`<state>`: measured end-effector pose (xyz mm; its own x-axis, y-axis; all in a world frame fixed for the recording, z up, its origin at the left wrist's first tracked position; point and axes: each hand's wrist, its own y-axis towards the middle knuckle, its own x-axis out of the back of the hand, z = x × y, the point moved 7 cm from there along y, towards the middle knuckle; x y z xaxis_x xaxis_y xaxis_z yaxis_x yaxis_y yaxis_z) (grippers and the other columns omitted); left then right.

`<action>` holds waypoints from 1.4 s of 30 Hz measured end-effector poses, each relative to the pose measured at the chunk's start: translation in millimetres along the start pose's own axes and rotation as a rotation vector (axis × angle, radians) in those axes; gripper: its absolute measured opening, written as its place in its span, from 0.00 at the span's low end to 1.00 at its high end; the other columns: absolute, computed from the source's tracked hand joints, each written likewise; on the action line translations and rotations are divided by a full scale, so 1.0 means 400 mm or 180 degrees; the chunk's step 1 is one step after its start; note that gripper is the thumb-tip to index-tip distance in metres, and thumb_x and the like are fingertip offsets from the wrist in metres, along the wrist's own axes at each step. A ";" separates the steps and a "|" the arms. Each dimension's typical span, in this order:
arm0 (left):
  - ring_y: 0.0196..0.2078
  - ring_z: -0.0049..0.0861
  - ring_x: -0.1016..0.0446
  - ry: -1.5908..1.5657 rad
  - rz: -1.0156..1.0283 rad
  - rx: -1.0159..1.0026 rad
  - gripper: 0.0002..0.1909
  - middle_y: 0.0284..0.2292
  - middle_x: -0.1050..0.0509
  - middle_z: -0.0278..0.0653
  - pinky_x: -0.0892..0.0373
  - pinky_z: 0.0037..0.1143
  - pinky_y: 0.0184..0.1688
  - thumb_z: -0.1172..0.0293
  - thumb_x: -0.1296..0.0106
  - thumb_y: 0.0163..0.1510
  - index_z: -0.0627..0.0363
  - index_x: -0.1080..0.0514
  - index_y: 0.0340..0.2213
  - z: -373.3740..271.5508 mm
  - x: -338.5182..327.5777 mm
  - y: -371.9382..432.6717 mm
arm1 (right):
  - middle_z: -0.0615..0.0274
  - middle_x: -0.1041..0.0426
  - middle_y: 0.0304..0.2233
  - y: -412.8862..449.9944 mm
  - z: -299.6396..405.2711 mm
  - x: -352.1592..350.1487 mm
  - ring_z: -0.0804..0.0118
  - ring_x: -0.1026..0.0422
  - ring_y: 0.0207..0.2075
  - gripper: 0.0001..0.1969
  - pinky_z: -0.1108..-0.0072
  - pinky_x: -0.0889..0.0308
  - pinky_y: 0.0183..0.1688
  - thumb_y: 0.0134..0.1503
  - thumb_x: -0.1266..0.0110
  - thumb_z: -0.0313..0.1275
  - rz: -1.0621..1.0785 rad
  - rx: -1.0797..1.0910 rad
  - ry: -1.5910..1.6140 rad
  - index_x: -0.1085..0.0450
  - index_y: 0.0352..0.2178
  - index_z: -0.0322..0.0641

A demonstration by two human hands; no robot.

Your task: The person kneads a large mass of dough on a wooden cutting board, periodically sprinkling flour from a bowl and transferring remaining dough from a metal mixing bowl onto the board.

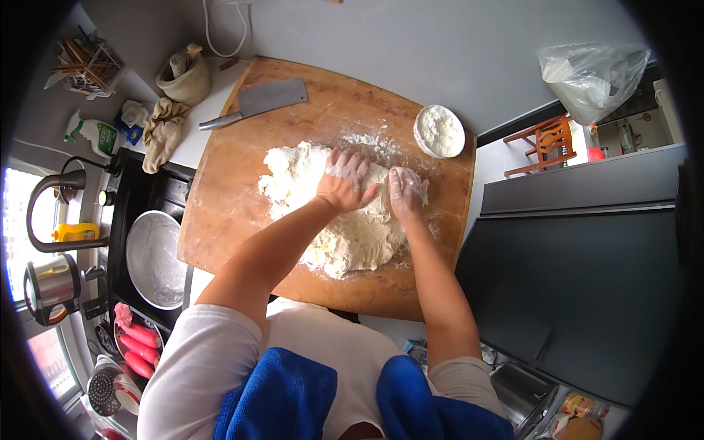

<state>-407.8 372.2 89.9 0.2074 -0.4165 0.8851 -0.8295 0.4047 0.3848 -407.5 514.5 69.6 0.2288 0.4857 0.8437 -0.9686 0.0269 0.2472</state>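
A large, rough-surfaced mass of pale dough (357, 242) lies on a wooden board (225, 181). My left hand (346, 181), dusted with flour, presses on the upper middle of the dough with its fingers apart. At the dough's right edge, my right hand (407, 192) is curled around the border, its fingers coated in flour; the dough under its palm is hidden. Loose flour (374, 143) is scattered just beyond the dough. A bowl of flour (440, 132) stands at the board's far right corner.
A cleaver (272, 98) lies at the board's far left, handle over the edge. Left of the board, a metal basin (157, 258) sits in the black sink. A stone mortar (184, 80) and a crumpled cloth (165, 132) are behind. A dark cabinet-like panel (572, 286) stands right.
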 end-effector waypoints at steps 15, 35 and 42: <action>0.52 0.37 0.46 -0.0337 0.0200 0.0642 0.29 0.44 0.37 0.47 0.62 0.39 0.55 0.48 0.69 0.50 0.62 0.38 0.42 0.088 0.045 0.084 | 0.57 0.34 0.23 0.036 0.033 -0.055 0.56 0.37 0.31 0.14 0.66 0.45 0.39 0.44 0.59 0.40 -0.1053 0.0366 -0.1066 0.35 0.21 0.40; 0.42 0.37 0.37 -0.0390 0.0905 0.0612 0.26 0.36 0.32 0.43 0.46 0.35 0.47 0.47 0.67 0.48 0.58 0.34 0.35 0.141 -0.061 0.125 | 0.53 0.33 0.33 0.076 0.051 -0.091 0.54 0.37 0.37 0.17 0.64 0.45 0.42 0.44 0.56 0.42 -0.0876 0.0749 -0.0653 0.32 0.29 0.40; 0.39 0.36 0.37 -0.0250 0.0182 0.0242 0.21 0.32 0.33 0.44 0.49 0.35 0.47 0.54 0.67 0.48 0.59 0.33 0.28 0.106 -0.072 0.129 | 0.56 0.32 0.27 0.122 0.043 -0.080 0.55 0.35 0.31 0.15 0.68 0.43 0.38 0.46 0.59 0.41 -0.0930 0.0810 -0.0570 0.33 0.25 0.41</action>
<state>-478.4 370.6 73.3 0.1197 -0.4582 0.8807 -0.8763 0.3681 0.3107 -460.3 485.3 62.8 0.5252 0.3297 0.7845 -0.8107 -0.0864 0.5790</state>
